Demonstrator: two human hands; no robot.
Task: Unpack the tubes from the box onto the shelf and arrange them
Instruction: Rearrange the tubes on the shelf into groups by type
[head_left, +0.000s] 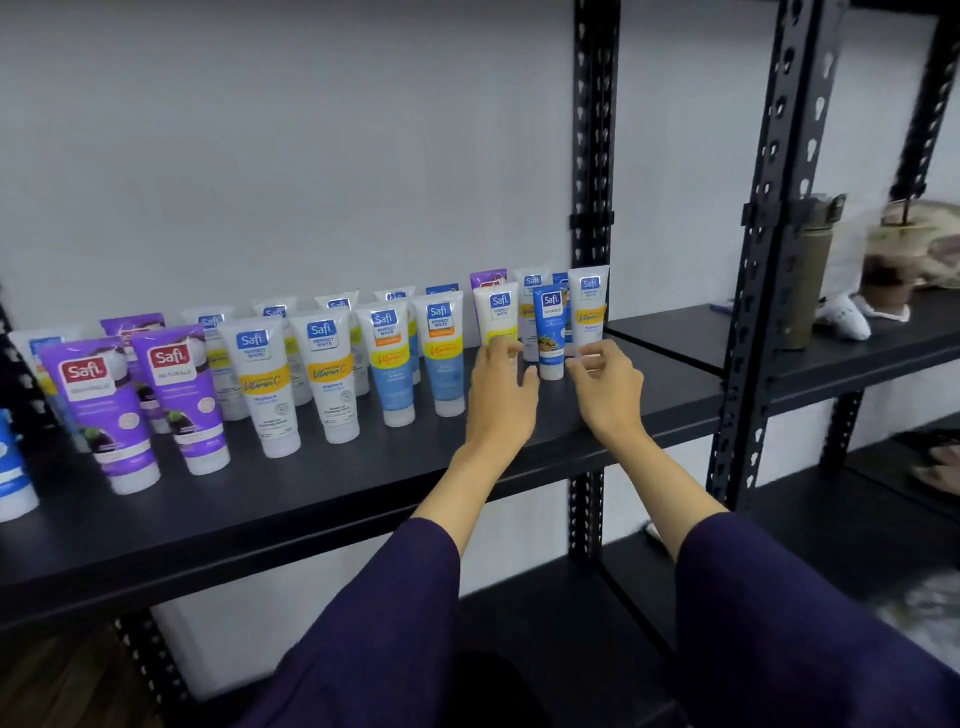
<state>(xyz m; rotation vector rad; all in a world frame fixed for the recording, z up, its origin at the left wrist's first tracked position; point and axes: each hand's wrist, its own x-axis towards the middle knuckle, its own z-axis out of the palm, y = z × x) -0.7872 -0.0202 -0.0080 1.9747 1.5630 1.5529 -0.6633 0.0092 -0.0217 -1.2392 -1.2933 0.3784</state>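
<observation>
Both hands are reached over the front of the dark shelf (363, 499). The left hand (501, 384) is held with fingers loosely curled, its fingertips (501, 345) touching the lower part of a white tube (497, 312); whether that tube is gripped cannot be told. The right hand (605, 379) is held with fingers bent and nothing visibly gripped. Between the two sets of fingers a small blue tube (550, 332) is stood cap-down. Just beyond the right fingertips (584, 364) another white tube (589, 306) is stood. To the left of the fingers, rows of tubes (332, 374) are lined up along the shelf.
</observation>
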